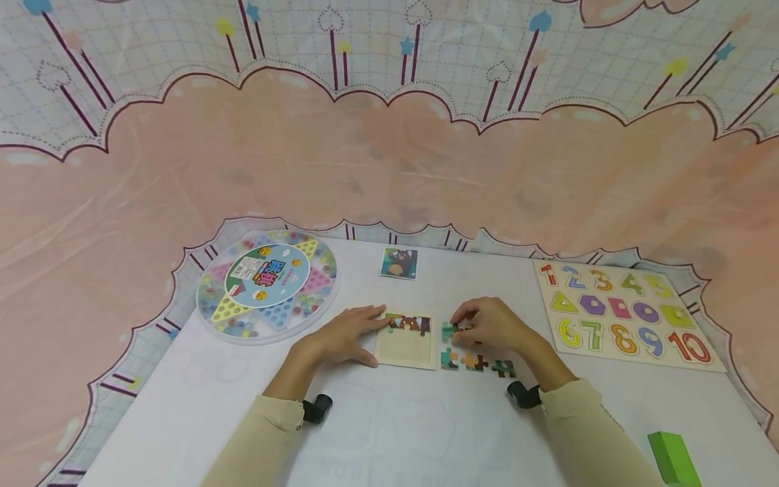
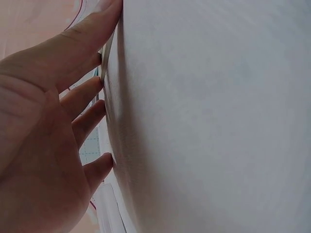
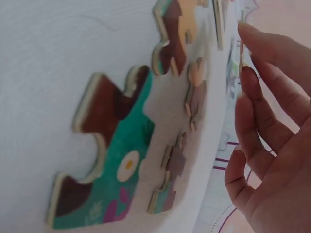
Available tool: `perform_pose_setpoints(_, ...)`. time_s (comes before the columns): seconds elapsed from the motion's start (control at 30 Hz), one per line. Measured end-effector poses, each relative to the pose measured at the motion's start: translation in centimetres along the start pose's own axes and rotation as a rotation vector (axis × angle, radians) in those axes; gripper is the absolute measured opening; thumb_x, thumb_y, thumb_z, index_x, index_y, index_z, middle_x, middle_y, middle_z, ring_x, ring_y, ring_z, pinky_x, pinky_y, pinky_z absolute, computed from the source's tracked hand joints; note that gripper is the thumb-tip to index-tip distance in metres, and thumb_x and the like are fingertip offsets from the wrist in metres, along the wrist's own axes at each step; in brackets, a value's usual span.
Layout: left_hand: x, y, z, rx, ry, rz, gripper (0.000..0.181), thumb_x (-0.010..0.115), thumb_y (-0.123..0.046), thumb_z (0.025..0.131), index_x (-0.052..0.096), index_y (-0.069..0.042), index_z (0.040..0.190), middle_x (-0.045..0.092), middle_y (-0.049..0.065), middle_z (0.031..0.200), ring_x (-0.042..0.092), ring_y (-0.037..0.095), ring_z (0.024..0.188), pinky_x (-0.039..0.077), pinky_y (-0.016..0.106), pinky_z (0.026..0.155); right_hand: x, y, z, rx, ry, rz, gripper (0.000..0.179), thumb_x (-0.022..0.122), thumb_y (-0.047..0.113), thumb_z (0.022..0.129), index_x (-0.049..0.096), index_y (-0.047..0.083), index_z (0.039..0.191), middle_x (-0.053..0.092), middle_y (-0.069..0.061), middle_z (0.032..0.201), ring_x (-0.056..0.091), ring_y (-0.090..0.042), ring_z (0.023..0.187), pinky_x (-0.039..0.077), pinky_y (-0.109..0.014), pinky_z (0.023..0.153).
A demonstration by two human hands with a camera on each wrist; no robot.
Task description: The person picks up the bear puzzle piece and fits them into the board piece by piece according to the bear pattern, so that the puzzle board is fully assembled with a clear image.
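Note:
The square wooden puzzle tray (image 1: 404,350) lies mid-table with a strip of bear picture (image 1: 416,324) fitted along its far side. At the tray's left edge rests my left hand (image 1: 345,336), fingers spread and extended, thumb by the near left corner. My right hand (image 1: 491,327) hovers over the loose pieces right of the tray. Between its thumb and fingertips it pinches a thin puzzle piece (image 3: 242,51), seen edge-on in the right wrist view. Under it lie several loose pieces, among them a green and brown puzzle piece (image 3: 127,158) and an orange one (image 1: 473,362).
Beyond the tray lies a small bear picture card (image 1: 398,263). A round Chinese checkers board (image 1: 268,287) is at the left, a wooden number board (image 1: 627,316) at the right. Near the right front sits a green block (image 1: 673,458). Patterned cloth hangs behind the white table (image 1: 389,433).

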State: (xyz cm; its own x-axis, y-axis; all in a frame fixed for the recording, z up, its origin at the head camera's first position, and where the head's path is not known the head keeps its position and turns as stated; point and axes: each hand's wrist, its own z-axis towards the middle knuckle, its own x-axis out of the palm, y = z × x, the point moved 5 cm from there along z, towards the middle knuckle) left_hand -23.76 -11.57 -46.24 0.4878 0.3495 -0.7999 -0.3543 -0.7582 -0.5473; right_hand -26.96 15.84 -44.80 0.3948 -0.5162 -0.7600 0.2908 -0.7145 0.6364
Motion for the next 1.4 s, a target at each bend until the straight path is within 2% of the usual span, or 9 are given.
perform_pose_setpoints(0.17,0.0,0.1,-0.1,-0.017,0.005,-0.010,0.085,0.085,-0.028,0.081,0.045,-0.013,0.154,0.029,0.009,0.170,0.021,0.036,0.160,0.012,0.056,0.133,-0.2,0.5,0.0,-0.065,-0.016,0.051,0.022,0.084,0.021,0.083,0.076,0.012,0.101,0.075,-0.003,0.097,0.062,-0.012,0.083,0.053,-0.020,0.073)
perform_pose_setpoints(0.27,0.0,0.0,-0.1,-0.011,0.003,-0.009,0.085,0.085,-0.028,0.081,0.045,-0.013,0.154,0.029,0.009,0.170,0.022,0.036,0.159,0.012,0.056,0.133,-0.1,0.6,0.0,-0.073,-0.018,0.108,0.022,0.083,0.019,0.084,0.075,0.011,0.103,0.074,-0.007,0.100,0.064,-0.012,0.082,0.055,-0.019,0.070)
perform_pose_setpoints(0.4,-0.2,-0.1,0.0,0.003,-0.005,0.003,0.084,0.085,-0.028,0.081,0.047,-0.012,0.153,0.031,0.011,0.169,0.024,0.037,0.159,0.015,0.057,0.132,0.2,1.0,0.2,-0.075,-0.010,0.187,0.021,0.081,0.018,0.085,0.075,0.010,0.103,0.073,-0.009,0.106,0.069,-0.014,0.089,0.057,-0.019,0.075)
perform_pose_setpoints(0.6,-0.3,0.2,0.0,-0.011,-0.031,-0.009,0.085,0.087,-0.030,0.079,0.047,-0.015,0.153,0.032,0.008,0.169,0.026,0.037,0.158,0.020,0.061,0.129,1.4,1.6,1.1,-0.106,0.020,0.264,0.019,0.082,0.016,0.085,0.077,0.009,0.102,0.072,-0.011,0.110,0.070,-0.014,0.092,0.058,-0.019,0.080)
perform_pose_setpoints(0.77,-0.5,0.2,0.0,-0.003,-0.046,-0.025,0.084,0.089,-0.030,0.077,0.051,-0.017,0.150,0.036,0.005,0.167,0.031,0.035,0.155,0.026,0.061,0.126,2.8,2.5,1.8,-0.091,0.042,0.257,0.018,0.080,0.017,0.087,0.078,0.012,0.103,0.073,-0.008,0.111,0.069,-0.011,0.091,0.058,-0.020,0.079)
perform_pose_setpoints(1.0,-0.7,0.2,0.0,-0.001,-0.044,-0.062,0.082,0.090,-0.026,0.075,0.053,-0.018,0.148,0.039,0.005,0.166,0.033,0.033,0.153,0.027,0.060,0.125,4.8,4.5,2.7,-0.128,0.053,0.251,0.018,0.081,0.016,0.086,0.078,0.010,0.103,0.074,-0.008,0.111,0.067,-0.009,0.089,0.057,-0.016,0.077)
perform_pose_setpoints(1.17,-0.7,0.3,0.1,0.007,-0.048,-0.053,0.082,0.090,-0.028,0.076,0.052,-0.019,0.148,0.040,0.006,0.165,0.034,0.034,0.153,0.027,0.063,0.124,5.8,5.7,3.7,-0.123,0.031,0.226,0.021,0.083,0.018,0.084,0.077,0.010,0.103,0.077,-0.005,0.104,0.067,-0.005,0.083,0.056,-0.016,0.073)
perform_pose_setpoints(1.4,-0.8,0.4,0.0,-0.002,-0.049,-0.071,0.082,0.090,-0.027,0.075,0.052,-0.018,0.148,0.038,0.006,0.166,0.033,0.034,0.153,0.025,0.064,0.124,6.8,6.4,4.6,-0.064,-0.016,0.157,0.018,0.086,0.019,0.082,0.078,0.010,0.096,0.078,-0.001,0.092,0.065,-0.002,0.073,0.053,-0.014,0.066)
